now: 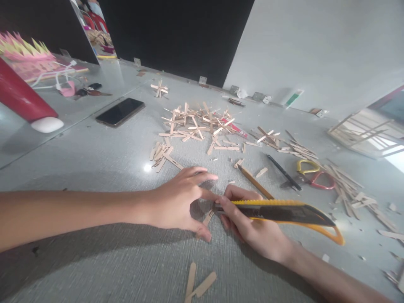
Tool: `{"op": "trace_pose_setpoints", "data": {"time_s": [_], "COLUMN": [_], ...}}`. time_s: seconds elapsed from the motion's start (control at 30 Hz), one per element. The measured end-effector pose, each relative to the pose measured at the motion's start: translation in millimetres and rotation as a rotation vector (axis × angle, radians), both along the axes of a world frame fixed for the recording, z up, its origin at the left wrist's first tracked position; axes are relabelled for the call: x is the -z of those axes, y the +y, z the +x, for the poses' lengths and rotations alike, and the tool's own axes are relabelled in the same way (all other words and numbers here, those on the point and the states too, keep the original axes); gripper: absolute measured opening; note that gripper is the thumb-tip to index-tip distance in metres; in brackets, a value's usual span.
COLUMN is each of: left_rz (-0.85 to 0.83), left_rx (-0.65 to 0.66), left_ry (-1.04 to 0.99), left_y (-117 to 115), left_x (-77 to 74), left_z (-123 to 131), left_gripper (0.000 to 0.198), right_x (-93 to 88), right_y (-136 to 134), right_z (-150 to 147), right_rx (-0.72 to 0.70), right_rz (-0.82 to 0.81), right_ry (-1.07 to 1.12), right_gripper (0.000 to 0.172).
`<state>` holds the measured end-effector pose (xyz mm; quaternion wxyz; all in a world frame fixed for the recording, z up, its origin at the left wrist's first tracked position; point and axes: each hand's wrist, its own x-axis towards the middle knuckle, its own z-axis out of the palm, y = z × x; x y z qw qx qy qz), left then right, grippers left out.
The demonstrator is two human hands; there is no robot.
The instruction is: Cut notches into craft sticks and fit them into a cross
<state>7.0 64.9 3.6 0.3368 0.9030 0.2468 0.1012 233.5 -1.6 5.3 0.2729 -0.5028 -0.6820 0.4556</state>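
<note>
My right hand (252, 223) is closed around a yellow and black utility knife (284, 211), its blade end pointing left at a small wooden stick (208, 218) on the grey surface. My left hand (179, 201) rests beside it, fingertips pressing down on that stick, thumb tucked under. A pencil (255, 183) lies just behind my right hand. Two glued sticks (198, 285) lie near the front edge.
A heap of wooden sticks (195, 124) lies in the middle, more sticks (344, 181) at right with scissors (312, 174) and a black pen (284, 172). A phone (120, 111), a red cylinder (22, 99) and a stick frame (366, 132) stand around.
</note>
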Motion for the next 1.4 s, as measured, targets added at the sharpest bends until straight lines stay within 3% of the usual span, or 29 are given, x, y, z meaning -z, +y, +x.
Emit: {"op": "trace_pose_setpoints", "data": {"time_s": [0.53,0.83,1.07,1.4], "left_rz": [-0.006,0.069,0.114,0.063], "left_rx": [0.027,0.025,0.040,0.020], "left_ry": [0.048,0.044,0.074,0.187], "left_y": [3,-1,-2,-4], "left_x": [-5.0,-3.7,-12.8,-21.8], "left_z": [-1,1,3,7], "left_gripper": [0.071,0.058,0.051,0.043], "right_x": [2.3,-3.3,-2.9,-1.8], "right_y": [0,-2,3,4], "right_z": [2,-4,-1,-2], "right_rx": [-0.007,-0.047,-0.140,-0.147], "right_rz": [0.047,0.117,0.169,0.165], "right_ry": [-0.108,-0.175,-0.149,-0.114], "right_gripper": [0.040,0.039,0.035,0.037]}}
